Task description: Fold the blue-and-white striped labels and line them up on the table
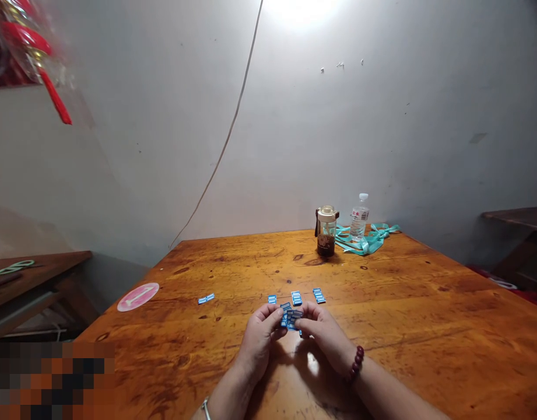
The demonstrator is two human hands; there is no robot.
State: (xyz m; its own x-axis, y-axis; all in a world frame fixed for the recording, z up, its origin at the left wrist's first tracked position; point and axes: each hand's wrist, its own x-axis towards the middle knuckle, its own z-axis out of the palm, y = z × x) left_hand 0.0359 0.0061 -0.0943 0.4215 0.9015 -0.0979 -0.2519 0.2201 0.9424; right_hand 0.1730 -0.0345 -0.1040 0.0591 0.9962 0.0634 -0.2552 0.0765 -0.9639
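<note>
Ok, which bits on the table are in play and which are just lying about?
In play: blue tiles held between left hand and right hand; tile groups on the table.
Lying about: jar, bottle, ribbon, pink disc.

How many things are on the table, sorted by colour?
Blue: 5 little piles of blue tiles, one held by both hands
Pink: 1 round sticker
Teal: 1 ribbon
Clear: 2, a jar and a water bottle
Total: 9
</note>
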